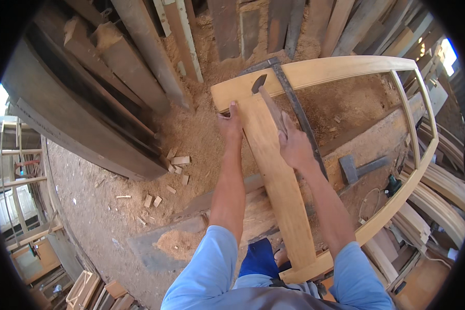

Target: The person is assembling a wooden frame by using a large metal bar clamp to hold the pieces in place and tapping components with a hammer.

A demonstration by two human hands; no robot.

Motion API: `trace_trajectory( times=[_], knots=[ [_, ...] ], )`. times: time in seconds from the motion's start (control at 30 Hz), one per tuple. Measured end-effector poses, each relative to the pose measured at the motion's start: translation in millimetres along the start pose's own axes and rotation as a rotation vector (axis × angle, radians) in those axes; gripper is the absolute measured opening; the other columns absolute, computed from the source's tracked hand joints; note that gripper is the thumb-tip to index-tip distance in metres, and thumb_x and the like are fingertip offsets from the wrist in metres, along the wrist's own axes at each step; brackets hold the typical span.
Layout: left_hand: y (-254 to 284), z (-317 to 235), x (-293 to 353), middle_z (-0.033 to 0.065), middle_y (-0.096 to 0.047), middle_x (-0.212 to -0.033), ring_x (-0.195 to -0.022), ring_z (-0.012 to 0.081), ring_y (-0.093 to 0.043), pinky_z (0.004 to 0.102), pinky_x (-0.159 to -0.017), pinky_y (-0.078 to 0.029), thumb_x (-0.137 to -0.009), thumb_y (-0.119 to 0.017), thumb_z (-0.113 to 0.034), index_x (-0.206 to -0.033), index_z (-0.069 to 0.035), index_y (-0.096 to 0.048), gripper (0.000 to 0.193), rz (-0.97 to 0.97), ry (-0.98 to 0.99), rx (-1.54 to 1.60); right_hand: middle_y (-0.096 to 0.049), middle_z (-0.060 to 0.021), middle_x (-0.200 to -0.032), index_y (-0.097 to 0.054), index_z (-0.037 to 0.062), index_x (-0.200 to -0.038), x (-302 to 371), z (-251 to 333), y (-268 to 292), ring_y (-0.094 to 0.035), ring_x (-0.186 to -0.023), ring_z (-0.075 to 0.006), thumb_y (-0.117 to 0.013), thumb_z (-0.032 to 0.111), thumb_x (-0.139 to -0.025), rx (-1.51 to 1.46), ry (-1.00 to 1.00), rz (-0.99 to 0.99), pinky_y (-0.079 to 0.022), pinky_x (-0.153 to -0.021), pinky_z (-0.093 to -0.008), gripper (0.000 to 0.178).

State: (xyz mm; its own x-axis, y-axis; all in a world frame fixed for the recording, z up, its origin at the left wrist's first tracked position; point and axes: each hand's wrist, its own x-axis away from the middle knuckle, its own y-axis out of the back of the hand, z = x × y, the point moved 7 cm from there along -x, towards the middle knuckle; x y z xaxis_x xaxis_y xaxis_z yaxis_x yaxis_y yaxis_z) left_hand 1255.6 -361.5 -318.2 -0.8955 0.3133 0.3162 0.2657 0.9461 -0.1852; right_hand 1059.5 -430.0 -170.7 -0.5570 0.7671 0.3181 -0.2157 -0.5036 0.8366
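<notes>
A pale wooden frame (274,150) lies before me, its wide plank running from near my body to a long curved rail (325,68) at the far side. My left hand (230,124) grips the plank's left edge close to the joint, its thumb on top. In my right hand (298,144) is a hammer (270,103), fingers wrapped round its wooden handle. The dark hammer head is over the joint; I cannot tell whether it touches the wood. A dark metal bar clamp (297,103) crosses the far rail just right of the hammer.
A second hammer (349,169) with a blocky grey head lies inside the frame, on a heavy timber (367,139). Small wood offcuts (181,160) and sawdust litter the ground at left. Tall planks (139,46) stand at the back and left; stacked timber (439,201) lies at right.
</notes>
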Motion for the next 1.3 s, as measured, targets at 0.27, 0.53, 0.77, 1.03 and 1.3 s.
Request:
trace_trajectory(
  times=[0.27,0.53,0.77,1.03,1.3],
  knots=[
    [4.5,-7.0,-1.7,0.0147,-0.066,-0.111,-0.097,0.0202,-0.063,0.033,-0.084,-0.05,-0.092,-0.073,-0.028,-0.112,0.004,-0.055,0.042,0.004,-0.025,-0.057,-0.067,-0.0281,-0.101,-0.038,0.0014,-0.148,14.7,23.8,21.4,-0.065,-0.09,-0.0487,-0.057,0.014,-0.094,-0.167,0.29,-0.408,-0.052,-0.081,-0.0496,0.059],
    [8.1,-4.8,-8.9,0.0149,-0.067,-0.106,-0.096,0.0207,-0.064,0.0333,-0.085,-0.05,-0.093,-0.071,-0.03,-0.111,0.005,-0.057,0.042,0.032,-0.026,-0.09,-0.066,-0.0303,-0.103,-0.04,0.005,-0.147,22.0,27.8,13.4,-0.065,-0.085,-0.0483,-0.059,0.013,-0.093,-0.223,0.276,-0.409,-0.052,-0.075,-0.0506,0.058],
    [4.7,-6.1,-4.3,0.0129,-0.068,-0.105,-0.092,0.0172,-0.064,0.0322,-0.082,-0.051,-0.093,-0.072,-0.027,-0.11,0.005,-0.058,0.039,0.057,-0.017,-0.03,-0.066,-0.0317,-0.097,-0.041,0.0075,-0.148,20.9,22.8,14.2,-0.063,-0.089,-0.0505,-0.057,0.016,-0.095,-0.287,0.281,-0.382,-0.052,-0.079,-0.0519,0.056],
    [12.1,3.1,-19.4,0.0136,-0.068,-0.108,-0.092,0.0162,-0.064,0.0317,-0.081,-0.052,-0.092,-0.073,-0.026,-0.11,0.005,-0.06,0.038,0.054,-0.03,0.026,-0.066,-0.0312,-0.09,-0.048,0.0129,-0.144,16.6,10.5,0.6,-0.064,-0.085,-0.0501,-0.057,0.021,-0.095,-0.172,0.12,-0.27,-0.051,-0.078,-0.0546,0.051],
    [37.1,8.6,-40.1,0.0148,-0.069,-0.109,-0.1,0.0218,-0.064,0.0374,-0.088,-0.05,-0.092,-0.071,-0.03,-0.112,0.005,-0.062,0.041,0.002,0.024,-0.324,-0.064,-0.0271,-0.109,-0.05,0.0151,-0.142,87.7,-10.4,-7.1,-0.064,-0.096,-0.0452,-0.061,0.02,-0.089,-0.075,0.062,-0.177,-0.052,-0.083,-0.0521,0.054]
  ],
)
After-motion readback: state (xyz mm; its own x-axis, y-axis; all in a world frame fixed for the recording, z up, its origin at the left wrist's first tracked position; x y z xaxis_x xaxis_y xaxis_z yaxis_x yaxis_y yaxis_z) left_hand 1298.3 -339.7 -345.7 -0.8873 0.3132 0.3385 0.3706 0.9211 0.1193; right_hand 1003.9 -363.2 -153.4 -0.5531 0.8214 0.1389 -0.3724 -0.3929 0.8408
